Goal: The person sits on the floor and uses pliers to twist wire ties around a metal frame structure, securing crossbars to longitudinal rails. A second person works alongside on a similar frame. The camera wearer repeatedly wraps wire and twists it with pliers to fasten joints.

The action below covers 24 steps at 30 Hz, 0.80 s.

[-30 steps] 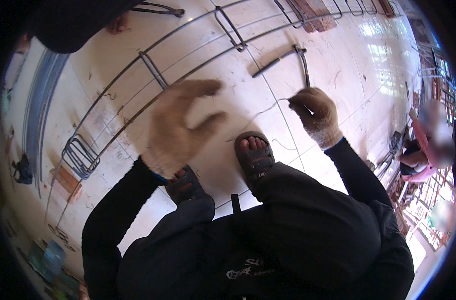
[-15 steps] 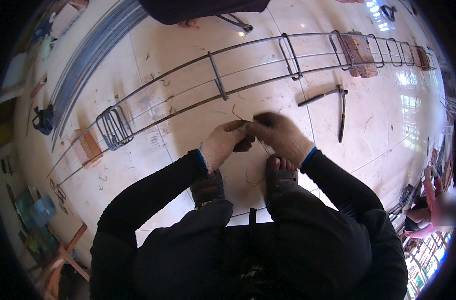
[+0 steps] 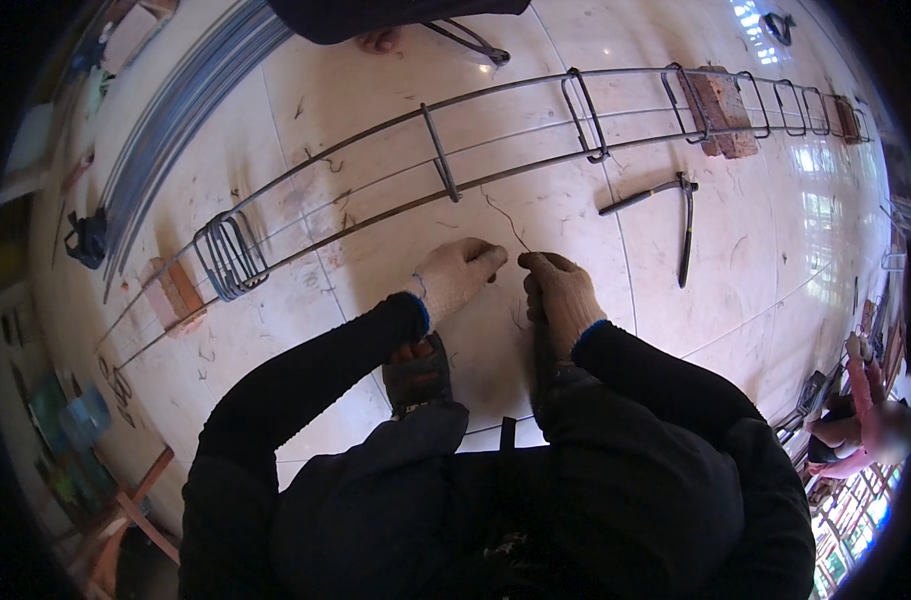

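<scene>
On the pale floor (image 3: 588, 222) lies a long metal frame (image 3: 439, 155), pliers (image 3: 688, 184) near it. The left hand (image 3: 461, 275) is curled, though I cannot tell whether around anything; the right hand (image 3: 564, 293) pinches a thin wire (image 3: 514, 230) pointing toward the frame.

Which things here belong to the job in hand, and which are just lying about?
Likely part of the job:
wire, in the right hand
steel frame, resting on bricks
pincers, untouched, to the right

Apparently just lying about:
bundle of rods, upper left
black bag-like thing, left
blue plastic container, lower left
</scene>
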Available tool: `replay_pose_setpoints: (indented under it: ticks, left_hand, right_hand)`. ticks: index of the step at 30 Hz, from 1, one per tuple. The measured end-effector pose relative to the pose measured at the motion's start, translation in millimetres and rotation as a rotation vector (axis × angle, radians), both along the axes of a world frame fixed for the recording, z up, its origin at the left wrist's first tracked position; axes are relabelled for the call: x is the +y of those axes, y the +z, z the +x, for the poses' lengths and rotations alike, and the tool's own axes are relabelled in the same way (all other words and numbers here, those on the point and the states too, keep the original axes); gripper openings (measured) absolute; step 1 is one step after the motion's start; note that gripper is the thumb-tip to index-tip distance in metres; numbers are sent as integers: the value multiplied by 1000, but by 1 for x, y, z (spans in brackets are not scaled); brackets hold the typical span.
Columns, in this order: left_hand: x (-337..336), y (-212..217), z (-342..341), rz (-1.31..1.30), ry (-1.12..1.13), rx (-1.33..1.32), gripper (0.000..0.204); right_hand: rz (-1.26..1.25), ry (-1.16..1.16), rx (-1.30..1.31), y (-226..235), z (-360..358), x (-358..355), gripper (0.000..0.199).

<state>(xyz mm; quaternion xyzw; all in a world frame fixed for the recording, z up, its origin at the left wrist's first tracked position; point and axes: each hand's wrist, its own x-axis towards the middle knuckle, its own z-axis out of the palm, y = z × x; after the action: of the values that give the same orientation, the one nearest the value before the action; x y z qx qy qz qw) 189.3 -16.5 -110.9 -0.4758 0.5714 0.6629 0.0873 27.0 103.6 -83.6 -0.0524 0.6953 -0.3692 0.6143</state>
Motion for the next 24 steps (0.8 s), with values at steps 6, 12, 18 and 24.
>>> replay_pose_setpoints:
  ticks: [6,12,18,24]
  left_hand:
    - [-11,15,12,-799,111,51,30]
    - [-63,40,7,-1393,-120,-27,32]
    - [-82,24,0,-1309,-216,12,19]
    - [-79,2,3,-1310,-102,162,14]
  right_hand:
    - [-160,-50,-101,-19,2,-29,35]
    - [-390,113,-188,-67,-1,-40,35]
    - [-281,97,-244,-60,-3,-52,36]
    - [-235,55,-185,-58,5,-61,37]
